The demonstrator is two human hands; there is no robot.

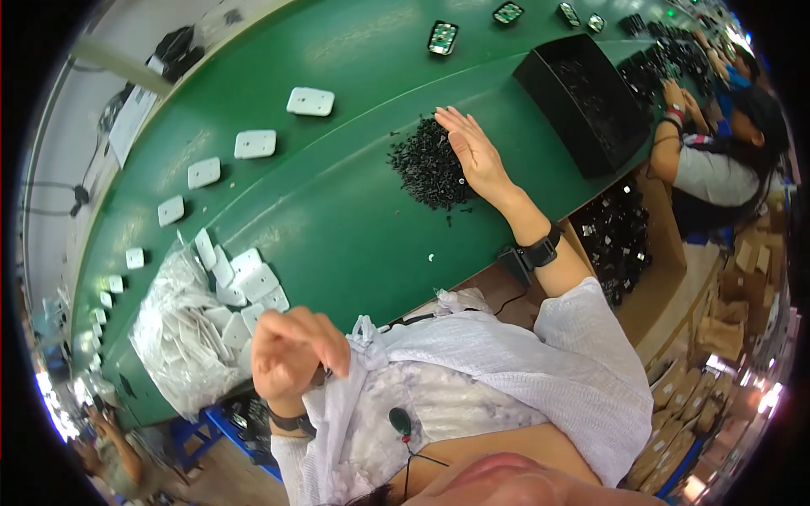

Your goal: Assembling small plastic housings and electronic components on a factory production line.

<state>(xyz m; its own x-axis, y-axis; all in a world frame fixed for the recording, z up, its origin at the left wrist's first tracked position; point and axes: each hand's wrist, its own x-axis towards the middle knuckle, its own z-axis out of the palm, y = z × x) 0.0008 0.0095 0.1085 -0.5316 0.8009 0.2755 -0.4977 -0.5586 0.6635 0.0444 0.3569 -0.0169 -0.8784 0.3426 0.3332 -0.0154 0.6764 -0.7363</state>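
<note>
My right hand [477,160] reaches over the green bench with its fingers stretched out. Its edge rests against a heap of small black parts [426,164], too small to name for sure; some look like screws. Close to my body, my left hand [295,347] is raised with the fingers curled inward. Whatever those fingers may hold is hidden. Just beyond the left hand lies a clear plastic bag [173,337] of white rectangular plates, with several loose plates [253,274] spilling from its mouth.
White plates [256,143] stand spaced in a curving row along the green bench [354,219]. Small green circuit boards in black cases [442,38] lie at the far side. A black box [582,105] and a cardboard carton [666,236] of black parts sit right, near a co-worker [717,164].
</note>
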